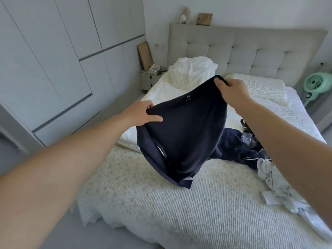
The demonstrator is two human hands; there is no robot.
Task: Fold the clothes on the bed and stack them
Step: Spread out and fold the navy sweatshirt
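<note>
The navy garment (183, 126) hangs in the air over the middle of the bed (179, 203), held up by its top edge, its lower hem just brushing the cover at about 6 o'clock. It sags between the two holds and drapes in loose folds — a soft, limp knit, light by the look of it, with no stiffness to keep a shape on its own. It should not slip, since the cloth bunches readily under the fingers, but it will crumple wherever it is let down carelessly. The sensible places to hold it are the outer corners of that top edge, so the body falls flat and square before it is laid down.

The left hand (143, 114) pinches one corner at 9 o'clock of the garment, thumb over a bunched fold; the right hand (231, 90) has its grip curled round the other corner at 1 o'clock, held higher.

At 3 o'clock lies a second dark blue piece (239, 150) with striped cloth beside it, and at 4 o'clock a crumpled pale blue shirt (276, 184) — all unfolded. A white pillow (192, 71) sits at 12 o'clock near the headboard
</note>
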